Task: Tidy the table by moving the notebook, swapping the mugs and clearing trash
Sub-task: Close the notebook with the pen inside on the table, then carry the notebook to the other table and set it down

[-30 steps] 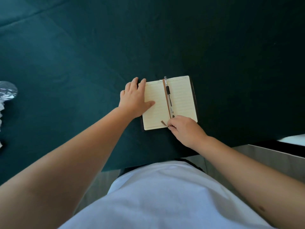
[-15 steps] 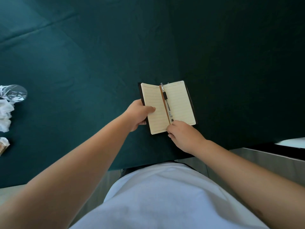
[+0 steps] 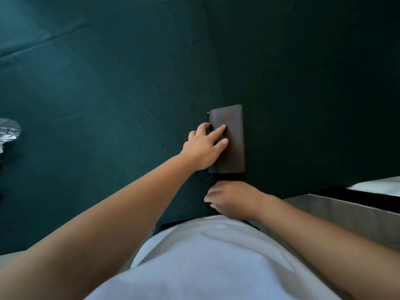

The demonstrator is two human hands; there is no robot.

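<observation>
A closed notebook (image 3: 231, 135) with a dark brown cover lies flat on the table (image 3: 108, 83), which is draped in a dark green cloth, and it sits close to the near edge, a little right of the middle of the view. Its long side runs away from the person, with the spine on the left. The left hand (image 3: 205, 148) reaches in from the lower left and rests on the cover: the fingers (image 3: 220, 128) are straight and slightly spread, pressing down on the left half of the notebook, while the outermost fingers fall over the spine edge. The right hand (image 3: 233, 199) hangs just in front of the notebook's near end, apart from it, fingers loosely bent and pointing left, holding nothing; it is somewhat blurred. At the far left edge of the view, well apart from the notebook, lies a piece of crumpled clear plastic (image 3: 9, 128), with a scrap of something white just below it, too cut off to name. The person's white shirt (image 3: 205, 260) fills the bottom of the view, and a grey metal surface (image 3: 346, 211) shows at the right beyond the cloth.
</observation>
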